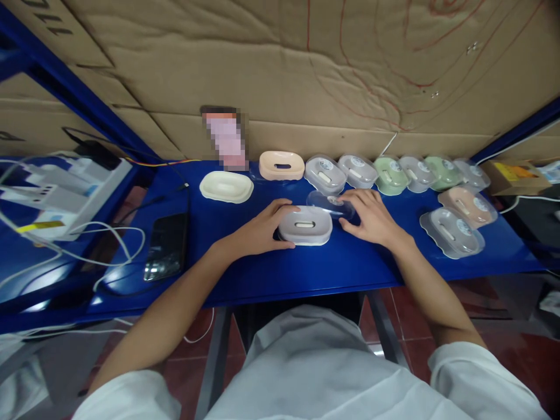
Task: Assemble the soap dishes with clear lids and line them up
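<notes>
A pale grey soap dish (326, 232) with a slot in its middle lies near the front of the blue table. My left hand (260, 230) grips its left end, thumb at the near side and fingers at the far side. Just behind the dish is a clear lid (321, 201) with a round sticker. My right hand (371, 216) has its thumb and fingers around the lid's right end. To the left lies a cream oval dish (226, 187), and behind stands a peach soap dish (282, 165) without a lid; neither is touched.
Several lidded soap dishes (326, 175) line the back right, with a lidded grey one (452, 232) and a lidded peach one (468, 205) nearer. A black phone (166, 246), cables and a power strip (91, 198) sit left. Cardboard (262, 70) walls the back.
</notes>
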A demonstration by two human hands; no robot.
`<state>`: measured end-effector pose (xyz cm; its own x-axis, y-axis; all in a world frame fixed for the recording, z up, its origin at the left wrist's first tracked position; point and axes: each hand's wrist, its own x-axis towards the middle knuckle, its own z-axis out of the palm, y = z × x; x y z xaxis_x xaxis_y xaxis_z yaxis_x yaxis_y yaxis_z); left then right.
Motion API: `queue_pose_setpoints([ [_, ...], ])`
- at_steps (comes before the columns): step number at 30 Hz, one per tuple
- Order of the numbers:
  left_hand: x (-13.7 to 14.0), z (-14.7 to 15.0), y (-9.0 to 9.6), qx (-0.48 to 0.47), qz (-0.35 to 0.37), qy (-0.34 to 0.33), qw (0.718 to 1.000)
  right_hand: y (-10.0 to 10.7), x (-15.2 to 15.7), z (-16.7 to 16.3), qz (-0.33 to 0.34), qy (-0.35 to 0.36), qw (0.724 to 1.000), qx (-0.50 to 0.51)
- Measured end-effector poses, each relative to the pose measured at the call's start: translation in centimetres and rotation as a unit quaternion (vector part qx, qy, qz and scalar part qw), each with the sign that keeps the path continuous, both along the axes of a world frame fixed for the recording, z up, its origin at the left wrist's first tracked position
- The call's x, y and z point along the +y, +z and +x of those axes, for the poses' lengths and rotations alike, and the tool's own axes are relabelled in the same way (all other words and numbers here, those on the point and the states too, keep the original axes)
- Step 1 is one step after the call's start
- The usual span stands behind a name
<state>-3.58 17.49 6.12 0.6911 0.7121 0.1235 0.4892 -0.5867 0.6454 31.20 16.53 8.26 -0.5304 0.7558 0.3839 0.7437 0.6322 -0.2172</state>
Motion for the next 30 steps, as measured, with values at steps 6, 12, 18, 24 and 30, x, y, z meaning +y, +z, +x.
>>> queue_pose_setpoints([
  [6, -0.5, 0.5, 0.3, 0.021, 0.129, -0.024, 0.991, -0.8, -2.1, -3.4, 0.023, 0.156, 0.987, -0.034],
  [12, -0.4, 0.7, -0.1, 0.082, 0.234, -0.07, 0.966, -2.6, -2.1, -4.1, 0.072, 0.207, 0.972, -0.083],
  [18, -0.5, 0.7, -0.2, 0.08, 0.282, -0.086, 0.952, -2.6, -2.3, -4.4, 0.076, 0.209, 0.972, -0.071],
  [24, -0.7, 0.6, 0.1, 0.038, 0.225, -0.061, 0.972, -1.8, -1.0, -2.0, 0.026, 0.097, 0.994, -0.041],
  [30, -0.6, 0.3, 0.3, -0.016, 0.118, -0.014, 0.993, -1.5, 0.9, 1.1, -0.11, 0.019, 0.993, 0.025],
])
